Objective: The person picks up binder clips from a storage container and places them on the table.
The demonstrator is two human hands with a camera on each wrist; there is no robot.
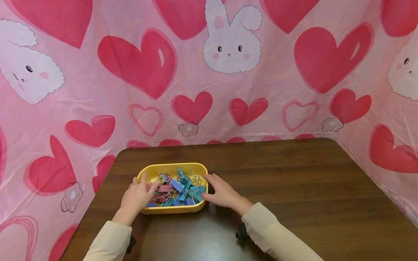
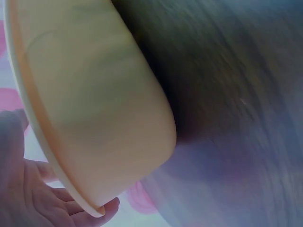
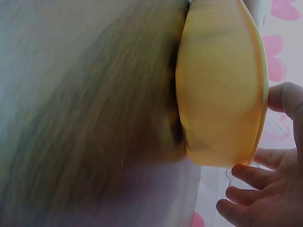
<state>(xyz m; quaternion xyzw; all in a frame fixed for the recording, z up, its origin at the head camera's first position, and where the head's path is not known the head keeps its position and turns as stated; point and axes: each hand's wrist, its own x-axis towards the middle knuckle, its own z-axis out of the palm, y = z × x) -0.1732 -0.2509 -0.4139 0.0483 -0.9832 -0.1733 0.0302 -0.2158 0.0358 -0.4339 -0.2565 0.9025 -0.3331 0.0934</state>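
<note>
Hands are at opposite ends of the tray [image 1: 173, 209]. The left hand [image 1: 134, 196] has its fingers loosely spread about the rim, and its thumb reaches inward above the clips [image 1: 178, 185]. The right hand [image 1: 225, 192] is also relaxed: some fingertips meet the rim, while the others hang free beside it. Neither hand seems to grip firmly; how hard they press, I cannot tell. The tray lies between the hands and appears to rest on the bench [image 1: 301, 188]; pink, blue and teal clips are heaped inside. I judge that the present step concerns the tray by its ends, not single clips. To move it would call for firmer hold on both sides, level, so that nothing spills. Beyond the hands, the bench reaches to a pink cloth [image 1: 228, 83].
</note>
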